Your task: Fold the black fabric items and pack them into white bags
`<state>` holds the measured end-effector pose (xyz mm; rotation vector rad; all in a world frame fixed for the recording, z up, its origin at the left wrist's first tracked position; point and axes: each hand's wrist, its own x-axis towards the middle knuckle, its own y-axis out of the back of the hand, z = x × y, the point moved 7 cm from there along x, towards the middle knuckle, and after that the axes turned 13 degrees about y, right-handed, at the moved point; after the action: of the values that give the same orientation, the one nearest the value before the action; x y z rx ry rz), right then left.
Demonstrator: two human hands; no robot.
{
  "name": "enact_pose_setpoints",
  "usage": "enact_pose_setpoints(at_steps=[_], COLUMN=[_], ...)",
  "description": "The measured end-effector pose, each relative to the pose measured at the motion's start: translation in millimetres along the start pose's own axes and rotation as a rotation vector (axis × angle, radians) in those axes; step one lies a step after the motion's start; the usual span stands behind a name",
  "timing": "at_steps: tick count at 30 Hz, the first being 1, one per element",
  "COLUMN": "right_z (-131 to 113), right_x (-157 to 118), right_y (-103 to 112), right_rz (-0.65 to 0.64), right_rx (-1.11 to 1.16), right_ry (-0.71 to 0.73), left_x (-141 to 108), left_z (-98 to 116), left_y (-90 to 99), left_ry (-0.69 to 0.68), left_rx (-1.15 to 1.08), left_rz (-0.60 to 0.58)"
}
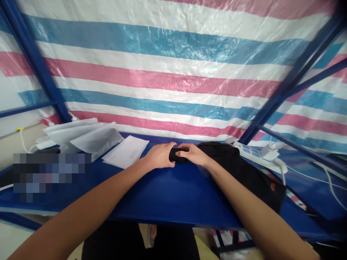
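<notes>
A compact black bundle [176, 156], on or just above the blue desk [165, 196], is grasped at opposite ends by left grip [159, 155] and right grip [194, 154], and probably handles as light, soft cloth.

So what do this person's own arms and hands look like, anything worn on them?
The left forearm and right forearm are bare, with no sleeves showing along them. The left hand and right hand are ungloved, and no watch shows at either wrist.
</notes>
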<state>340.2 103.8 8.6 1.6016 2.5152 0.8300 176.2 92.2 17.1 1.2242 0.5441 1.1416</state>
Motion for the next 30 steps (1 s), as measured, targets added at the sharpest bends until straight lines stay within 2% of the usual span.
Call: enact_pose_setpoints(at_steps=[4, 7, 11, 13, 17, 19, 21, 25, 27, 30], right_z=[9, 13, 6, -6, -43, -49, -45, -29, -27, -34], right_x=[-4, -4, -6, -7, -10, -10, -7, -5, -8, -12], right_y=[0, -2, -4, -3, -9, -13, -10, 1, 1, -4], right_rz=[0.057, 0.067, 0.074, 0.099, 0.14, 0.125, 0.148, 0.177, 0.158, 0.135], right_rx=[0.197, 0.32, 0.32, 0.17, -0.244, -0.3, -0.239, 0.044, 0.141, 0.148], right_ry=[-0.108, -0.146, -0.142, -0.023, 0.399, 0.491, 0.46, 0.274, 0.247, 0.301], left_x=[-5, -7, -4, -1, 1, 1, 1, -1, -2, -2], left_z=[11, 11, 4, -3, -13, -14, -13, -6, -6, -9], left_y=[4.3, 6.5, 10.1, 11.6, 14.7, 16.1, 19.2, 25.6, 23.9, 22.0], left_ry=[-0.075, -0.049, -0.005, 0.046, 0.13, 0.142, 0.129, 0.055, 0.056, 0.081], left_rx=[0.068, 0.107, 0.128, 0.137, 0.146, 0.128, 0.099, 0.161, 0.196, 0.188], left_rz=[0.118, 0.188, 0.178, 0.128, 0.043, 0.026, 0.052, 0.179, 0.172, 0.126])
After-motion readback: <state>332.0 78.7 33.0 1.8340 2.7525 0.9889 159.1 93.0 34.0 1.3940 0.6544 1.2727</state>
